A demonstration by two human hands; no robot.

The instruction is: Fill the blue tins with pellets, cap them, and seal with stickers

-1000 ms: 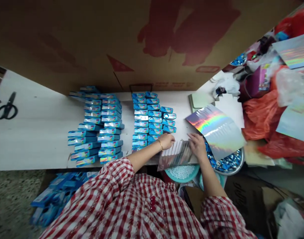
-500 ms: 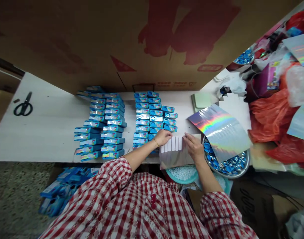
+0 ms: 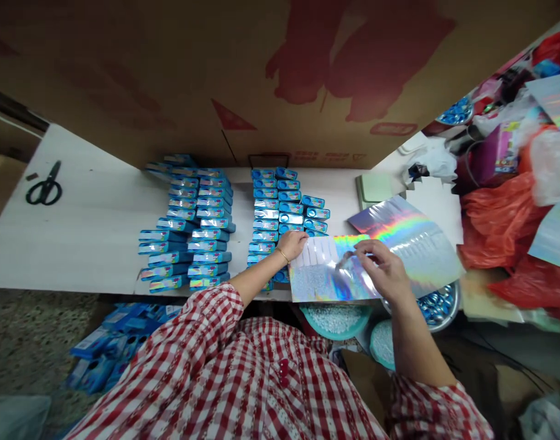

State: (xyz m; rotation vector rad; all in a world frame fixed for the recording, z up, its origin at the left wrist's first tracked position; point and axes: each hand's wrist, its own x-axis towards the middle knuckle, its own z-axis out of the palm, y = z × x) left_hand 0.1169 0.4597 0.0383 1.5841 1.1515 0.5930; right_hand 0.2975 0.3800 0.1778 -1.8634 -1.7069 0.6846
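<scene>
A shiny silver sticker sheet [image 3: 326,278] lies at the table's front edge, with pale strips at its upper left. My left hand [image 3: 293,243] holds the sheet's upper left corner. Over its right part is my right hand [image 3: 381,266], fingers curled, with a small translucent piece between the fingertips. Another holographic sheet [image 3: 417,238] rests to the right, partly over a metal bowl [image 3: 458,305] of blue and silver pieces. Just behind my left hand stand rows of small blue boxes [image 3: 265,211].
More blue boxes [image 3: 211,232] stand to the left. Black scissors [image 3: 45,190] lie at the far left. A large cardboard box [image 3: 170,91] stands behind. Below the table edge are teal bowls [image 3: 337,321] of white bits. Red plastic bags [image 3: 504,208] are at the right.
My right hand has moved right, away from the strips, and now has a translucent piece at its fingertips. The sheet in front of me looks brighter and extends farther right.
</scene>
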